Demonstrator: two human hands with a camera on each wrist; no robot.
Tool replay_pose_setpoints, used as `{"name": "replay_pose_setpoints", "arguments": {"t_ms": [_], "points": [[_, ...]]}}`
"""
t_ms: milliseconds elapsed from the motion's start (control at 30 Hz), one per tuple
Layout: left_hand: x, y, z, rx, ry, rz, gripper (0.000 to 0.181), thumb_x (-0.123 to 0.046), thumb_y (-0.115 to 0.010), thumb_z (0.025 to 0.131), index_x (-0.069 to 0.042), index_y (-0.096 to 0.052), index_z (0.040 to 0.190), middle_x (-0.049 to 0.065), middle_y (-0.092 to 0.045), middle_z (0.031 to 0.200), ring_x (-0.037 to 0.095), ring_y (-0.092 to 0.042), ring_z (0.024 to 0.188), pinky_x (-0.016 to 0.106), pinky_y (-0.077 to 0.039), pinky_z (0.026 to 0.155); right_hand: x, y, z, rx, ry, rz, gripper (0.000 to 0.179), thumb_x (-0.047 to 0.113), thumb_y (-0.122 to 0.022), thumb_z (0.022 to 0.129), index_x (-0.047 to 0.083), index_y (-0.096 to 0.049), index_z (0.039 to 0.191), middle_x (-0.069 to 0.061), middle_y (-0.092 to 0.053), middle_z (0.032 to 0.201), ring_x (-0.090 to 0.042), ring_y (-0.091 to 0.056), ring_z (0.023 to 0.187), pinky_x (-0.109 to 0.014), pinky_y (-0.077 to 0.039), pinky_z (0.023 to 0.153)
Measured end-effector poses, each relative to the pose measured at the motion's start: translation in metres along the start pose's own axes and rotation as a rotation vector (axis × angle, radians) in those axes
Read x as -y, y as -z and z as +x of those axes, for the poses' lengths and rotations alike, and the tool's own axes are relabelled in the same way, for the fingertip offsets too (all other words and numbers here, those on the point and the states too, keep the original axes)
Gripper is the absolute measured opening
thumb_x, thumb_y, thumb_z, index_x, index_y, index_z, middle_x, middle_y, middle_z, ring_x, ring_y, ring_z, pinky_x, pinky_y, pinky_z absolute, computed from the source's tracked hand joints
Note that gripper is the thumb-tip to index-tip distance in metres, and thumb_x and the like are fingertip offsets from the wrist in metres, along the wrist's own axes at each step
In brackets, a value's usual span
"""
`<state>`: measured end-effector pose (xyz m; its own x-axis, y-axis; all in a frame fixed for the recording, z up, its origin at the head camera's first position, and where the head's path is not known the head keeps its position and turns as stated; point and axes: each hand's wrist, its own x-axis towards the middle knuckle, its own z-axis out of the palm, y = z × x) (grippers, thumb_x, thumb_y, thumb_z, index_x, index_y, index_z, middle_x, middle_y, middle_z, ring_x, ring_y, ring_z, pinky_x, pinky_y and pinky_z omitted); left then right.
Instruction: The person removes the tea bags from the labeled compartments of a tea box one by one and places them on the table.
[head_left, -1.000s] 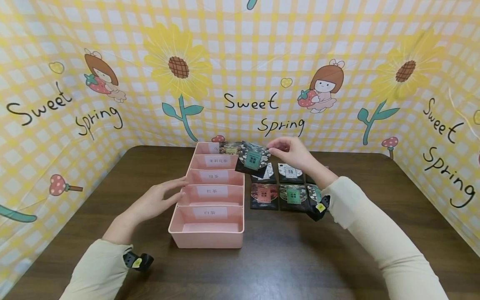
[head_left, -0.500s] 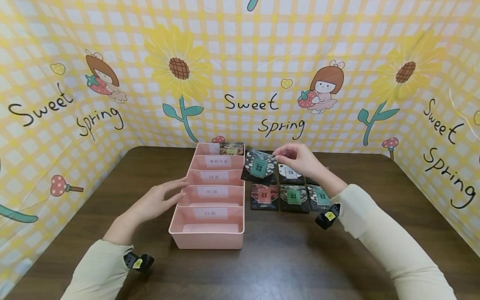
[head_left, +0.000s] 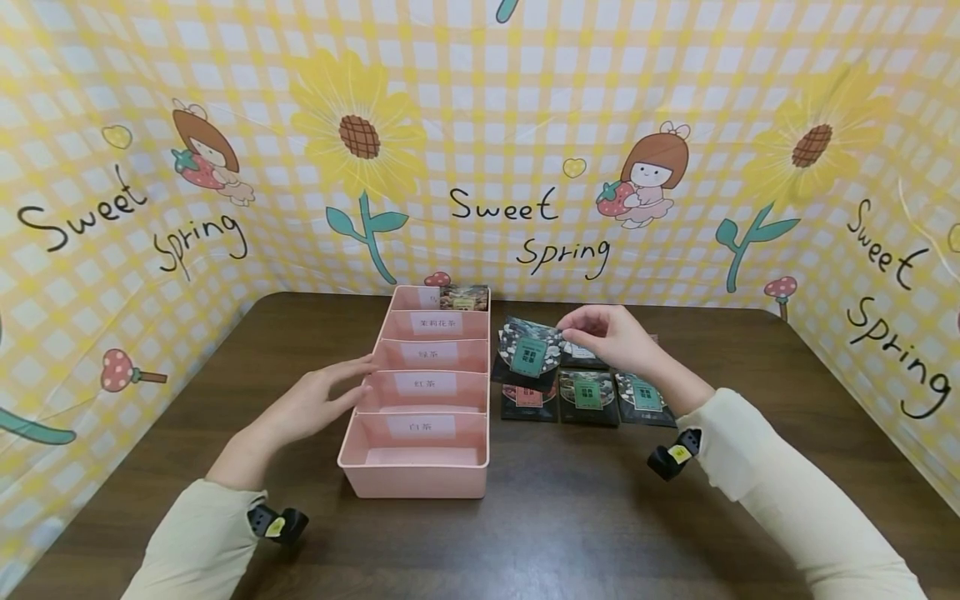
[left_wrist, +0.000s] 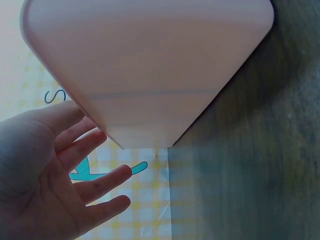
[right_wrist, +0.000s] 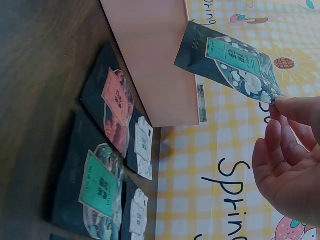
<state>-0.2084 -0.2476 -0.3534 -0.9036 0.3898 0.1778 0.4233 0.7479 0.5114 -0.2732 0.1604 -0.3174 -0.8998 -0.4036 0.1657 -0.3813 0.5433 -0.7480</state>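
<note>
Five compartments (head_left: 426, 456) we count in pink box (head_left: 416, 482), standing on brown table (head_left: 262, 350). Farthest one contains dark packet (head_left: 467, 300). With right hand (head_left: 611, 337) we pinch far right corner of jasmine packet (head_left: 529, 357), tilted, raised just right of box, covering part of red-label packet (head_left: 531, 411). To right of that one lie green-label packet (head_left: 588, 398) and teal-label packet (head_left: 643, 402). Our left hand (head_left: 303, 404) is released, fingers loosely extended at left rim of box.
</note>
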Motion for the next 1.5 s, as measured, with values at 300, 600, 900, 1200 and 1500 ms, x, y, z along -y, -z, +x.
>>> {"name": "replay_pose_setpoints", "arguments": {"t_ms": [300, 600, 900, 1200, 1500], "points": [[0.001, 0.000, 0.000, -0.001, 0.007, -0.001, 0.039, -0.018, -0.055, 0.094, -0.006, -0.053, 0.131, 0.021, -0.046, 0.140, 0.040, -0.043, 0.130, 0.056, -0.036, 0.104, -0.010, -0.003, -0.015, 0.019, 0.006, 0.030, 0.018, 0.017, -0.060, 0.091, 0.005, -0.066, 0.104, -0.014, -0.066, 0.096, -0.015, -0.058, 0.078, -0.023, -0.049, 0.067], [0.001, 0.000, 0.000, -0.001, 0.010, 0.000, 0.039, -0.019, -0.055, 0.094, -0.006, -0.053, 0.131, 0.021, -0.047, 0.140, 0.040, -0.043, 0.129, 0.056, -0.036, 0.104, -0.020, -0.012, -0.028, 0.071, 0.018, 0.051, 0.017, 0.015, -0.063, 0.089, 0.005, -0.067, 0.102, -0.017, -0.066, 0.094, -0.014, -0.056, 0.073, -0.022, -0.049, 0.062], [0.001, 0.000, 0.001, -0.008, 0.008, -0.003, 0.040, -0.020, -0.055, 0.094, -0.006, -0.053, 0.131, 0.019, -0.047, 0.141, 0.039, -0.042, 0.130, 0.056, -0.035, 0.105, -0.026, -0.022, -0.040, 0.109, 0.025, 0.079, 0.016, 0.015, -0.062, 0.089, 0.005, -0.066, 0.100, -0.012, -0.067, 0.091, -0.015, -0.057, 0.073, -0.021, -0.048, 0.063], [0.001, 0.000, 0.000, -0.003, 0.008, -0.001, 0.040, -0.021, -0.055, 0.094, -0.006, -0.053, 0.131, 0.020, -0.047, 0.140, 0.040, -0.043, 0.130, 0.056, -0.035, 0.105, -0.032, -0.034, -0.046, 0.212, 0.040, 0.115, 0.016, 0.017, -0.059, 0.092, 0.006, -0.066, 0.102, -0.012, -0.068, 0.096, -0.004, -0.060, 0.081, -0.021, -0.051, 0.072], [-0.001, 0.000, -0.001, -0.002, 0.015, -0.005, 0.040, -0.022, -0.055, 0.094, -0.006, -0.053, 0.131, 0.019, -0.047, 0.140, 0.039, -0.042, 0.130, 0.055, -0.035, 0.105, -0.041, -0.048, -0.048, 0.265, -0.001, 0.121, 0.018, 0.014, -0.059, 0.091, 0.001, -0.065, 0.102, -0.013, -0.068, 0.094, -0.011, -0.059, 0.083, -0.021, -0.049, 0.073]]}}
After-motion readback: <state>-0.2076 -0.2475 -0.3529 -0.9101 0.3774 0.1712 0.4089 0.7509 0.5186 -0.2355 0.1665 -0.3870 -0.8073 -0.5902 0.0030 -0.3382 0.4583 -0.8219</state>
